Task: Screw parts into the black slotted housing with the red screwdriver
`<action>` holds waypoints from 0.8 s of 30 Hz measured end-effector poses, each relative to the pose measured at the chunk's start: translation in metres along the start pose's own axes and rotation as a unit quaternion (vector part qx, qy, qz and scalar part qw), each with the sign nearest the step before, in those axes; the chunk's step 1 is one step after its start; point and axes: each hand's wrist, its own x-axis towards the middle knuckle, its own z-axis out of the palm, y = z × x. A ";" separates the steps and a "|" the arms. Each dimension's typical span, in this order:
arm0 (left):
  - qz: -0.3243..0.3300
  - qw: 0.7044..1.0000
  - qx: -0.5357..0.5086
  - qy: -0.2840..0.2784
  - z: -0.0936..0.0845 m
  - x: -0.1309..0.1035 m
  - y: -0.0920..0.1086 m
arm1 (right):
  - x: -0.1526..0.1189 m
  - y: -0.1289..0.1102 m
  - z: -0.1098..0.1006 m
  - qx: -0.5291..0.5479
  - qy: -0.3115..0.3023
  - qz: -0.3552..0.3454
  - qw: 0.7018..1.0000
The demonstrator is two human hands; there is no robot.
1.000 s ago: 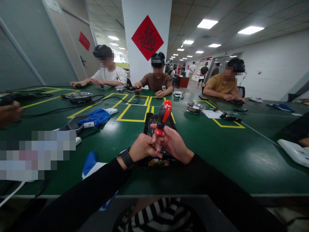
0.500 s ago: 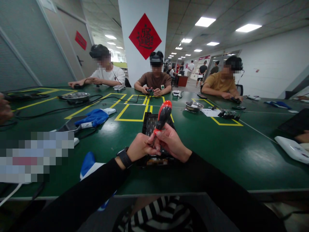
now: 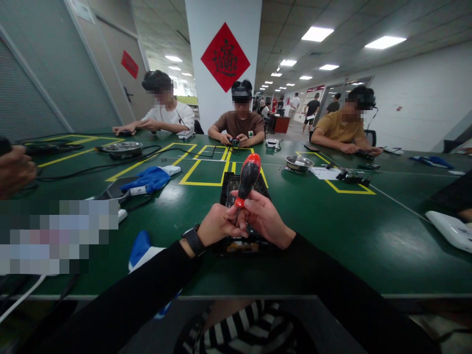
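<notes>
A screwdriver point(image 3: 249, 178) with a black and red handle stands nearly upright, handle up, in front of me. My right hand point(image 3: 273, 220) grips it around the red collar below the handle, thumb and fingers closed. Beside it, my left hand point(image 3: 218, 224), with a dark watch on the wrist, is closed with its fingertips at the metal shaft. The tip of the shaft is hidden by the fingers. Directly under both hands lies an open black case point(image 3: 223, 194) with parts inside, partly covered by them. An orange-brown part point(image 3: 238, 247) shows at its near end.
Blue-and-white gloves point(image 3: 149, 179) lie left, more blue cloth point(image 3: 140, 248) near my left forearm. Cables point(image 3: 90, 167) cross the left side. Metal bowls point(image 3: 299, 162) and black parts point(image 3: 352, 177) sit farther off. A white device point(image 3: 450, 228) lies right. Several people work around the table point(image 3: 332, 246).
The whole view has shifted slightly. My hands keep nearly the same hold on the screwdriver, whose handle leans a little less. At the far left, another person's hand has come further into view.
</notes>
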 end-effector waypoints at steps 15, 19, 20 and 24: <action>-0.021 0.999 -0.013 -0.020 -0.001 0.001 0.004 | 0.001 -0.001 0.000 -0.007 0.006 0.001 1.000; -0.010 1.000 0.000 -0.007 0.000 0.000 0.002 | 0.001 -0.004 -0.001 0.025 -0.008 0.018 1.000; -0.007 1.000 -0.002 -0.005 0.000 0.000 0.002 | 0.001 -0.004 -0.001 0.025 -0.007 0.021 0.999; 0.008 1.000 -0.002 0.005 -0.001 0.001 0.003 | 0.000 -0.003 -0.001 0.016 0.002 0.017 1.000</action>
